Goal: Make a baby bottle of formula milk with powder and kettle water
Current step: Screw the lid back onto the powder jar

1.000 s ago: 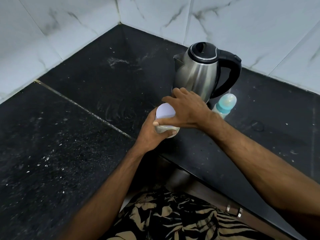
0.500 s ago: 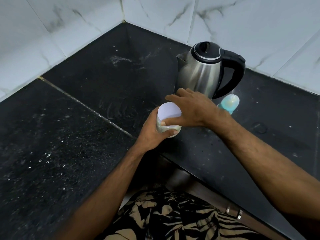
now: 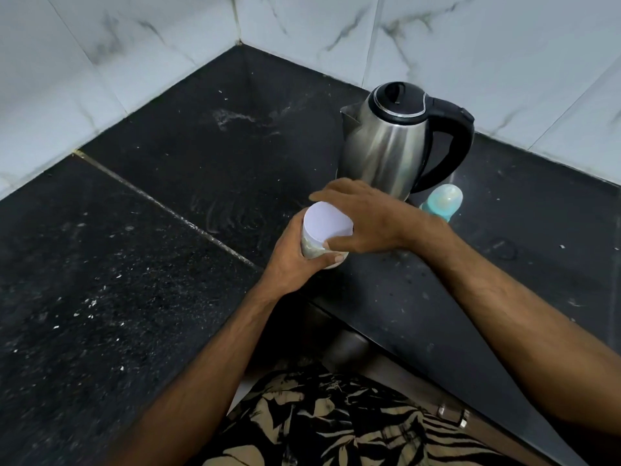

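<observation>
At the bottom edge of the view, a patterned black-and-tan garment (image 3: 336, 425) covers the person's lap, and both bare forearms reach forward from there over the black speckled surface (image 3: 117, 280). A little farther out, the left hand (image 3: 289, 260) wraps around the body of a small powder container (image 3: 314, 245), its thumb curled across the near side and its other fingers hidden behind the container, so the hand is clasped firmly round it. The container stands upright close to the surface's front edge; whether its base touches the surface cannot be told, since the hand covers it. On top sits a pale lavender lid (image 3: 327, 220), round and flat. The right hand (image 3: 366, 218) lies over the lid's right side, its thumb pressed against the near rim and its fingers (image 3: 331, 193) arched round the far rim, gripping the lid. Just beyond the right wrist stands the baby bottle (image 3: 442, 201), with a teal collar and clear domed cap, upright on the surface. Immediately behind and left of the bottle is the stainless steel kettle (image 3: 386, 149), with black lid closed, black handle facing right and spout pointing left. Farthest back, white marbled wall tiles (image 3: 134, 55) meet in the corner.
</observation>
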